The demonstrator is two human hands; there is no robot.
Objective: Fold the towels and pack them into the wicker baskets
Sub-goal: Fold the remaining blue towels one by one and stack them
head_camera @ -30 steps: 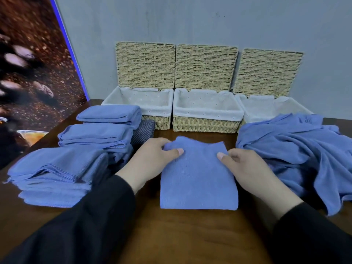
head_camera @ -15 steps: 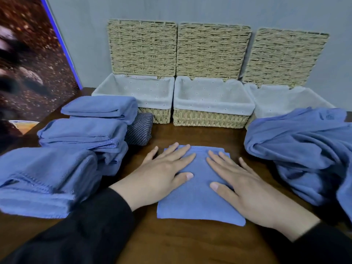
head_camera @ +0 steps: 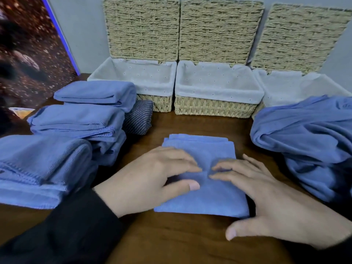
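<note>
Two bare hands, no rings, no gloves: left hand (head_camera: 144, 180), right hand (head_camera: 270, 199). Short, clean nails on both thumbs. Black long sleeve (head_camera: 62, 229) down to the left wrist, loose and plain; dark cuff edge just visible at the right wrist.

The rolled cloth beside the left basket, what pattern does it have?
The rolled cloth is dark with thin diagonal stripes, in the head view.
</note>
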